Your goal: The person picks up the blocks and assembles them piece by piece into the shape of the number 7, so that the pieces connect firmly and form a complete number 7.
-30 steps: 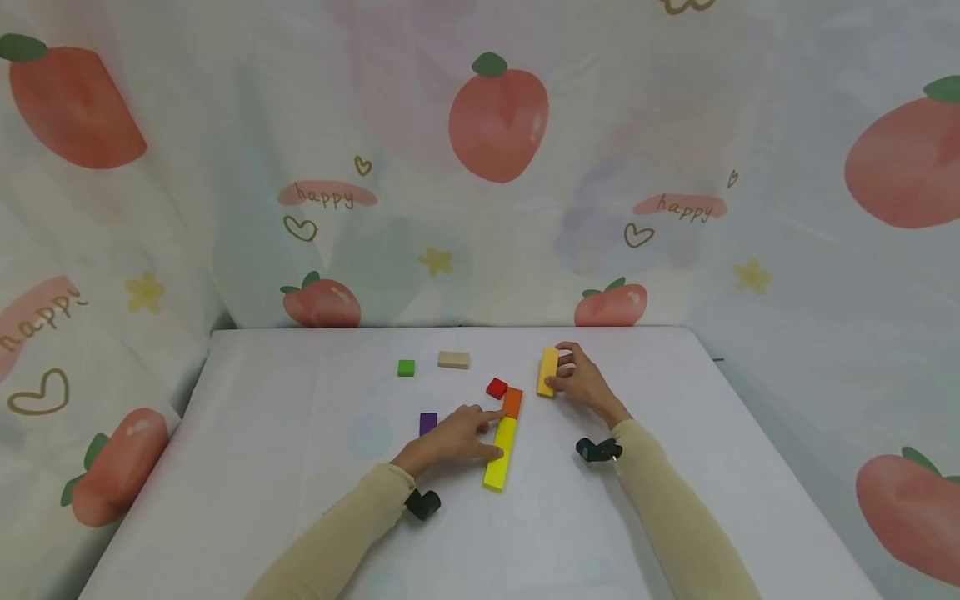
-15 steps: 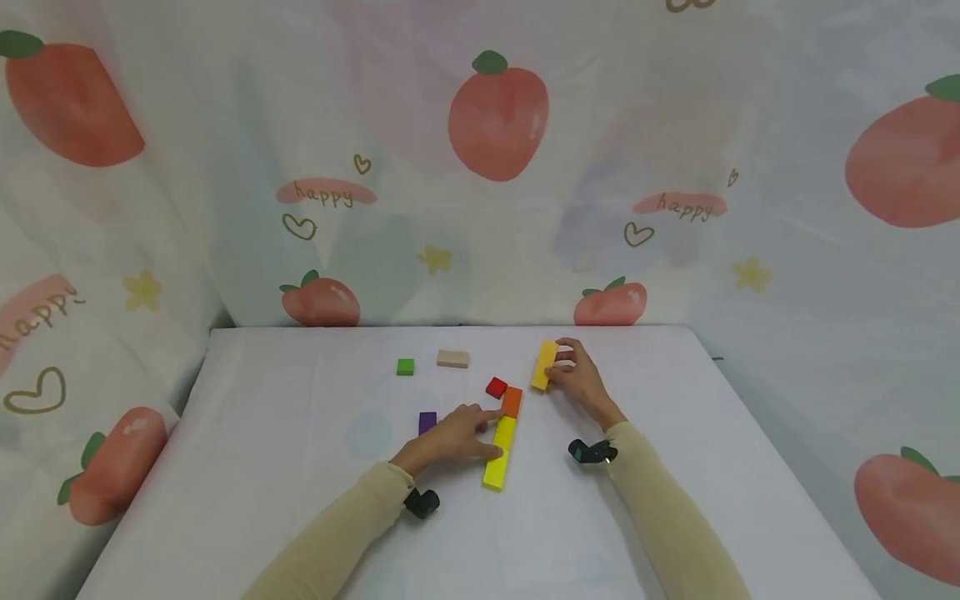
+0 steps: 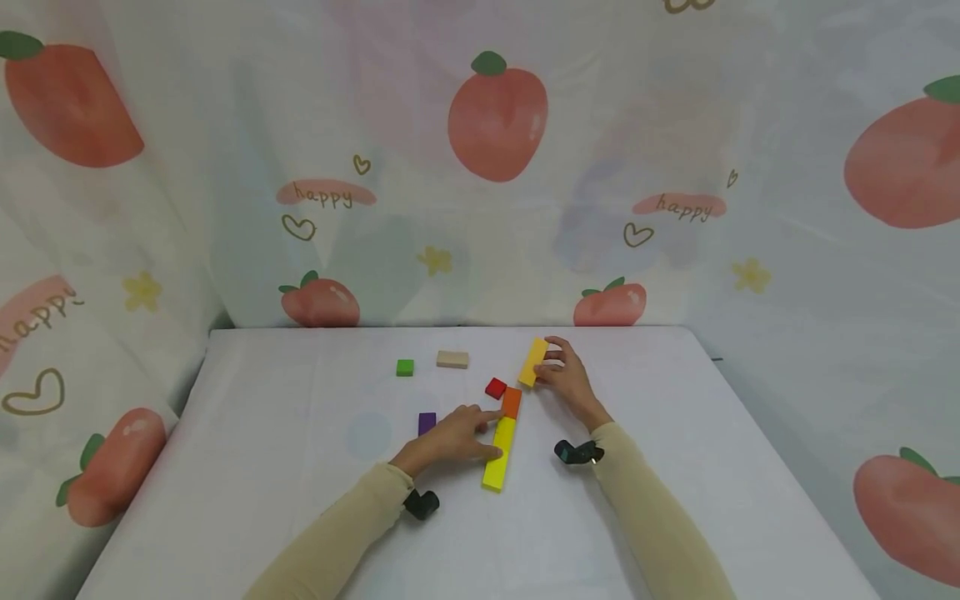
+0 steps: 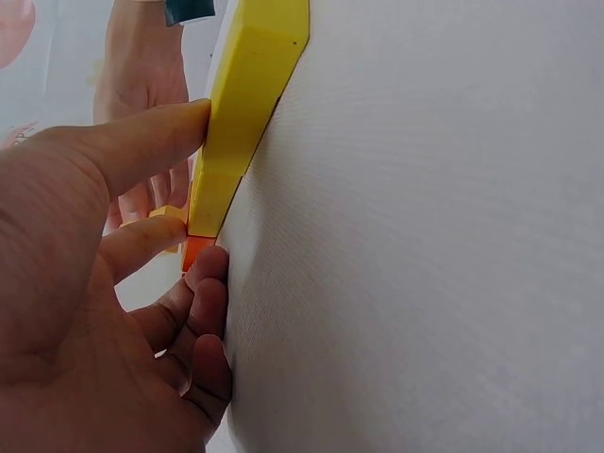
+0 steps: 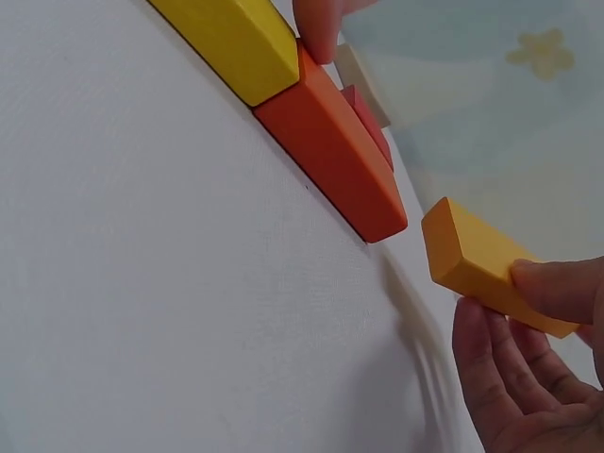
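Observation:
My right hand pinches an orange-yellow rectangular block between thumb and fingers; the right wrist view shows that block tilted, apart from the far end of an orange block. The orange block lies end to end with a long yellow piece, which shows a seam in the left wrist view. Beside this row my left hand rests its thumb on the yellow side and its extended index finger near the yellow-orange joint. A small red block sits left of the orange one.
A green block and a pale wooden block lie farther back on the white table. Partly behind the left hand is a purple block. A printed cloth hangs along the table's back.
My right hand has moved left with the orange-yellow block, nearer the far end of the row, and the block leans more. The left hand and the other blocks stay in place.

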The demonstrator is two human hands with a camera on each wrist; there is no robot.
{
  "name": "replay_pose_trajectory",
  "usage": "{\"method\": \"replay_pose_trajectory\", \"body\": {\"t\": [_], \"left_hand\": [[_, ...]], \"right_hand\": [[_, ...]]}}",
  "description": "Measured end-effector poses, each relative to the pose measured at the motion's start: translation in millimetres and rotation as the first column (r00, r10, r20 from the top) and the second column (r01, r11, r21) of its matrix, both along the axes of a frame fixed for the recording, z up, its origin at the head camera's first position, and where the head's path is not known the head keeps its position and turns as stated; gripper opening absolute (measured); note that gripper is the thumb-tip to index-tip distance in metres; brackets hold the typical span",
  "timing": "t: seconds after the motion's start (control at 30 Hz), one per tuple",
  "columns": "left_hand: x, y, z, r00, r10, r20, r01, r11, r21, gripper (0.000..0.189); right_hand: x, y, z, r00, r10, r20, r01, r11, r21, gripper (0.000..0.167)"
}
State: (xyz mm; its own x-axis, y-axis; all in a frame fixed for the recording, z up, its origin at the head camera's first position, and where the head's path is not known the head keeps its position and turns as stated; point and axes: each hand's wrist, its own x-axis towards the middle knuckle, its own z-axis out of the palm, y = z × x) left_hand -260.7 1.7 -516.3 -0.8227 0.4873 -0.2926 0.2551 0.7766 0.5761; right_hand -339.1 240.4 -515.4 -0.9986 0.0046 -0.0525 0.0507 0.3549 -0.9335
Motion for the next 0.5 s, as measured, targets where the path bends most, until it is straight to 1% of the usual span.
{"method": "replay_pose_trajectory", "body": {"t": [0.3,0.5], "left_hand": [[1.3,0.9,5.0,1.0,0.01,0.006,-0.01,1.0,0.003,0.07],[2.2,0.9,4.4,1.0,0.009,0.006,-0.009,1.0,-0.008,0.07]], "right_hand": [[1.1,-7,2.0,1.0,-0.004,-0.014,0.004,1.0,0.017,0.066],[2.2,-11,0.7,1.0,0.005,-0.004,-0.004,1.0,0.029,0.064]]}}
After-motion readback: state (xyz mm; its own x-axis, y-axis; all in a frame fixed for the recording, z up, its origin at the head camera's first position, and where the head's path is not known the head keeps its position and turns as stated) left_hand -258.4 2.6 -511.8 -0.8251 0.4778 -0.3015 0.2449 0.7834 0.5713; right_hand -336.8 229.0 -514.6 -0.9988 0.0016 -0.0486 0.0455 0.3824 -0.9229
